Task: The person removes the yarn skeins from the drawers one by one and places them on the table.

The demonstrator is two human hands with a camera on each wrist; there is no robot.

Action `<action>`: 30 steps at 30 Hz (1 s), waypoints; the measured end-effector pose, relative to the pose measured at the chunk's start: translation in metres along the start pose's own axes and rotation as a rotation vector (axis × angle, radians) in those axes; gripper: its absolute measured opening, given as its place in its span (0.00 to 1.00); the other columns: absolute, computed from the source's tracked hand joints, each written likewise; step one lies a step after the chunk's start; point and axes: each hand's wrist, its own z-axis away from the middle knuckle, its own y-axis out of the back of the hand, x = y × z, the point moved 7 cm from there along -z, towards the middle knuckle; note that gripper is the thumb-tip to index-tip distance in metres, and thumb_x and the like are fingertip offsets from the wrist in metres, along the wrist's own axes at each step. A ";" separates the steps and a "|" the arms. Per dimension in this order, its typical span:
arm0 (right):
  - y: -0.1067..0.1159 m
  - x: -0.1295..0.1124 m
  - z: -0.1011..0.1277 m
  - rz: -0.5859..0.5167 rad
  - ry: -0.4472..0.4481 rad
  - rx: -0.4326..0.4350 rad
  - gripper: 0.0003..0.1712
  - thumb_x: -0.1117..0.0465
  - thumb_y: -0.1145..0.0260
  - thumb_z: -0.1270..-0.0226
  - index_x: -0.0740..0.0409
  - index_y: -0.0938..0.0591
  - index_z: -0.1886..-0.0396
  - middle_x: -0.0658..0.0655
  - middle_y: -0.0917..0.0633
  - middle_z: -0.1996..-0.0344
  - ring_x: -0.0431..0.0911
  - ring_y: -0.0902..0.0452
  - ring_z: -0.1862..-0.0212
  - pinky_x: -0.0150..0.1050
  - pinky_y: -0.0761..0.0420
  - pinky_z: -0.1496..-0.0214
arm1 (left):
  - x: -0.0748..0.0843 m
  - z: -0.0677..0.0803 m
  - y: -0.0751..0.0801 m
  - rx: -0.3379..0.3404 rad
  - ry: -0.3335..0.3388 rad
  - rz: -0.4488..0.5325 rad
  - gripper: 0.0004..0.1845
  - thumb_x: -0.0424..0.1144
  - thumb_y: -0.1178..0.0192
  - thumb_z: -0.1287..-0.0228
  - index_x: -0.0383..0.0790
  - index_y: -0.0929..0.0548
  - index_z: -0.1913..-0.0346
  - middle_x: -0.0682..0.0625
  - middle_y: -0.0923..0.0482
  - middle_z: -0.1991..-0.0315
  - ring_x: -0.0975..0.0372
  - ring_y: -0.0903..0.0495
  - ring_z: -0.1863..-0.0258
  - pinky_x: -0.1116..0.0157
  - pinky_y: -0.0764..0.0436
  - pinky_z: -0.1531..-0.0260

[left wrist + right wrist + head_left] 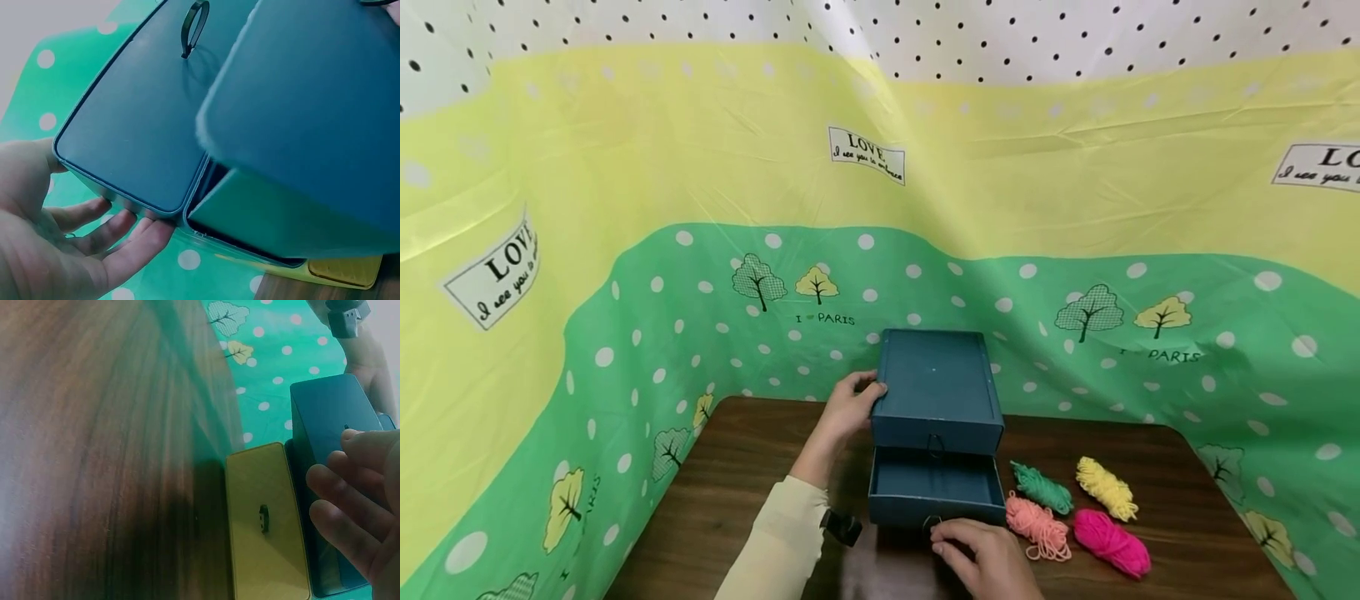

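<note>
The backdrop cloth (880,167) reads "LOVE" and "I PARIS" (smaller script illegible). Before it, the blue drawer box (936,387) stands mid-table, lower drawer (936,487) out; left hand (848,408) clasps its side, right hand (981,558), half cut off, pinches the drawer's ring.

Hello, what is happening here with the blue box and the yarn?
A person works at a small blue box with drawers on a brown table. The left hand holds the box at its side. The right hand is at the ring pull of the lower drawer, which stands pulled out and looks empty. Four small bundles of yarn lie beside the box: green, yellow, peach and pink.
</note>
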 end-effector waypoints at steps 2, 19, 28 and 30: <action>0.001 0.002 -0.002 0.000 -0.015 0.014 0.06 0.56 0.26 0.33 0.38 0.10 0.60 0.35 0.12 0.62 0.33 0.14 0.58 0.35 0.14 0.60 | -0.001 -0.001 0.001 -0.001 0.003 -0.003 0.30 0.48 0.42 0.24 0.40 0.30 0.25 0.38 0.27 0.39 0.53 0.16 0.53 0.54 0.13 0.55; 0.002 0.016 -0.021 0.033 -0.129 -0.028 0.07 0.57 0.28 0.32 0.38 0.11 0.60 0.36 0.12 0.61 0.33 0.15 0.57 0.36 0.14 0.58 | 0.001 0.002 -0.001 -0.041 -0.010 0.019 0.30 0.46 0.44 0.22 0.36 0.32 0.24 0.36 0.29 0.37 0.53 0.15 0.52 0.51 0.13 0.52; 0.004 0.021 -0.032 0.044 -0.105 0.025 0.06 0.59 0.26 0.34 0.41 0.10 0.62 0.37 0.11 0.62 0.32 0.15 0.61 0.33 0.16 0.63 | 0.000 0.001 -0.002 -0.050 -0.007 0.026 0.30 0.44 0.43 0.22 0.35 0.33 0.24 0.35 0.30 0.36 0.52 0.16 0.51 0.54 0.13 0.53; 0.003 0.024 -0.034 0.036 -0.119 0.018 0.06 0.60 0.26 0.33 0.42 0.10 0.61 0.38 0.11 0.62 0.32 0.15 0.62 0.33 0.17 0.64 | 0.001 0.001 -0.002 -0.051 -0.008 0.024 0.30 0.44 0.43 0.22 0.35 0.33 0.24 0.35 0.30 0.36 0.52 0.16 0.51 0.55 0.13 0.53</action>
